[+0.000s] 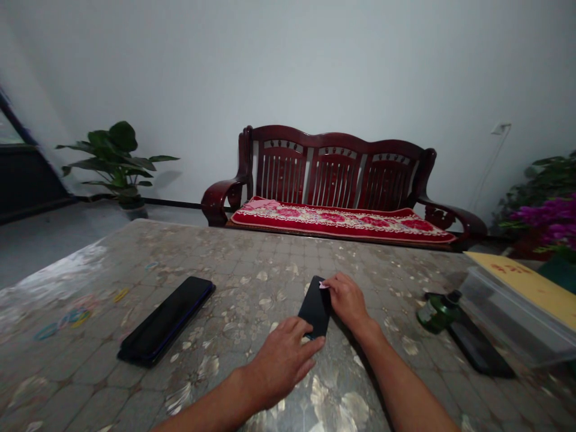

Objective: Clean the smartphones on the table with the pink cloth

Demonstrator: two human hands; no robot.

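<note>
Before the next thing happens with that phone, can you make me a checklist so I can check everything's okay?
1. Dark phone lying on the tabletop: ok.
2. Left grip at the phone's near end: ok, its fingers appear to be on it.
3. Right grip has the small pale piece: ok, pinched at the phone's far end.
4. Phone free of dust or smudges: cannot tell, it looks too dark.
5. Green bottle closed tight: cannot tell; its black top is on.
6. Coloured bands out of the way: ok, they lie far off to the left.
</note>
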